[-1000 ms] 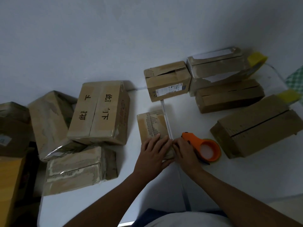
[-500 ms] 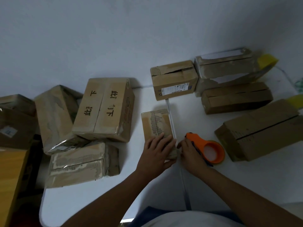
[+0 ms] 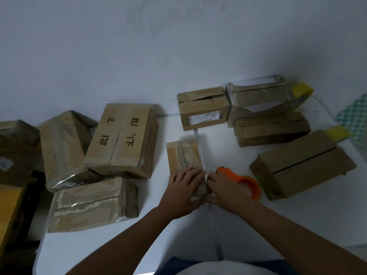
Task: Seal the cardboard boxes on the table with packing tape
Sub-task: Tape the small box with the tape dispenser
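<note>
Small box [image 3: 183, 155], table centre: left hand [image 3: 183, 188] flat on its near end, fingers straight. Right hand [image 3: 224, 190] beside it; grip unclear. Orange tape dispenser [image 3: 243, 180] just right. Left boxes [image 3: 121, 137] look taped; right boxes [image 3: 301, 165] show open seams.

A small cardboard box [image 3: 183, 157] lies flat near the middle of the frame, its torn top facing up, its near end under the person's fingers. Just right of it stands an orange tape dispenser [image 3: 241, 180] on the white table [image 3: 297, 219]. 4 more brown boxes sit in the upper right, one with a white label [image 3: 204, 108]. At the left, 3 boxes wrapped in glossy tape lie close together, the biggest [image 3: 121, 139] with black characters on top.
</note>
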{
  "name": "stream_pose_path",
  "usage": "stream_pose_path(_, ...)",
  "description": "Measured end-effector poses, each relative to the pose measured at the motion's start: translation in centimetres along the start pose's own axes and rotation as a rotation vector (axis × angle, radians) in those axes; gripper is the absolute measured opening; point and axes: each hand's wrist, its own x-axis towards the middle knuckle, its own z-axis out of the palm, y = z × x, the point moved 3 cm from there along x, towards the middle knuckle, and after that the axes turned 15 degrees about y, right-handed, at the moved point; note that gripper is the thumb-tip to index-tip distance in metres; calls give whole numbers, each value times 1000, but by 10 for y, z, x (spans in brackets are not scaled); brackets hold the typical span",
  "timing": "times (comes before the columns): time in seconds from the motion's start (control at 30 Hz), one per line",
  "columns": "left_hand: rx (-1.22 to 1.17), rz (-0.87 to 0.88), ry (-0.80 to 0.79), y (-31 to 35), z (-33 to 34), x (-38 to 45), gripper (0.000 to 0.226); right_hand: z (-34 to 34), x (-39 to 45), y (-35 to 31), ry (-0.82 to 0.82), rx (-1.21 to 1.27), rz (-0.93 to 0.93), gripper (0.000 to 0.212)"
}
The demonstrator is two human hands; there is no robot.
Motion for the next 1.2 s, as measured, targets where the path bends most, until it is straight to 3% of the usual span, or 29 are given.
stream_pose_path(0.1,-225,-12,-59,-7,-18,13,60,-13,-8,-3,-13,25,43,21)
stream_pose_path(0.2,-312,-120,161,-18,-48,18,40,-26,-9,-6,54,71,108,18)
stream_pose_path(0.3,-501,-542,376,-29,-66,-4,22,-25,-1,-19,95,26,29,29)
stream_pose_path(0.37,-776,-955,441,-29,-61,-32,17,-16,9,-33,66,45,-32,46)
stream_pose_path(0.43,-1071,-1375,429,-25,-43,-60,18,0,20,-43,0,30,-77,66)
stream_pose_path(0.53,-1307,-1697,305,-12,-17,-90,36,28,29,-43,-66,-126,-152,78)
stream_pose_path(0.73,-1428,-1794,298,5,-12,-98,48,47,12,-40,-55,-282,-143,74)
stream_pose_path(0.93,-1430,-1650,418,3,-13,-101,14,47,2,-44,5,-292,-116,72)
stream_pose_path(1.07,-1283,-1577,565,4,-12,-101,12,50,3,-44,3,-324,-116,73)
stream_pose_path(1.2,-1221,-1553,615,7,-4,-99,12,49,2,-46,14,-339,-135,71)
